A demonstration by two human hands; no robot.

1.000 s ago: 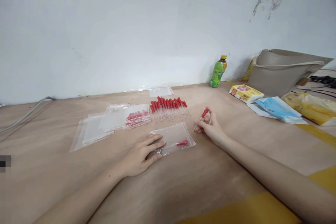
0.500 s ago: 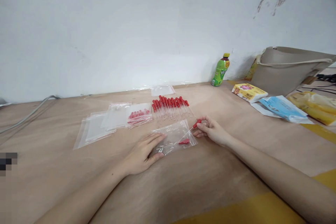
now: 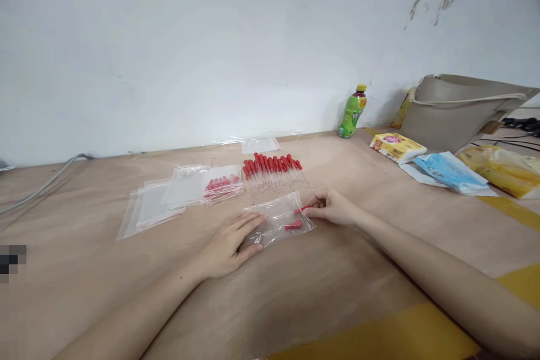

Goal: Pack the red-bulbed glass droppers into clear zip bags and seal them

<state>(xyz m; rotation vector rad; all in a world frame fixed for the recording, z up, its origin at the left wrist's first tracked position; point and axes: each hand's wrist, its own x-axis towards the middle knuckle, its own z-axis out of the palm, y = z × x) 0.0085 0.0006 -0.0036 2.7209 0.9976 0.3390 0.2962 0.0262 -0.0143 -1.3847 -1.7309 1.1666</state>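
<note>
A clear plastic bag lies flat on the brown surface, with a red-capped dropper inside it. My left hand rests on the bag's left edge, fingers spread. At the bag's right edge my right hand pinches a second red-capped dropper, whose front part is within the bag's opening. Behind the bag lies a row of red-capped droppers with thin clear stems. To their left is a stack of filled bags.
Flat clear bags lie at the left, another packet by the wall. Toward the right are a green bottle, a yellow box, a blue packet, a yellow bag and a grey bin.
My right hand has moved slightly left and turned, bringing its dropper into the bag's right end. My left hand stays on the bag. The view has shifted slightly.
</note>
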